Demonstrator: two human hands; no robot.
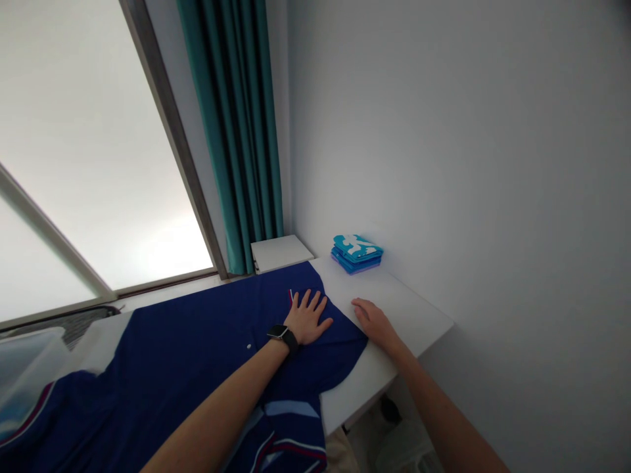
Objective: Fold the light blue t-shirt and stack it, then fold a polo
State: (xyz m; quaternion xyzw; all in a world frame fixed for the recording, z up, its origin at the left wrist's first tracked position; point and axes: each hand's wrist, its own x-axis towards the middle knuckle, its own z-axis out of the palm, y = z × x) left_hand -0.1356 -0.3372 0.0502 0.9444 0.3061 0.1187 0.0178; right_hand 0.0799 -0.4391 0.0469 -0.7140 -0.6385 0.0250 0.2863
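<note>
A dark blue shirt with red and white trim lies spread over the white table, its lower part hanging over the near edge. My left hand, with a black watch on the wrist, rests flat on the shirt, fingers spread. Beside the shirt's right end, my right hand is low over the bare tabletop, fingers stretched out and fairly close together. I see nothing held in it. Farther back, against the wall, sits a stack of folded blue and teal cloths.
A small white cabinet stands behind the table, in front of a teal curtain. Frosted window panels fill the left. A clear plastic bin is at the left edge; another translucent container sits below the table.
</note>
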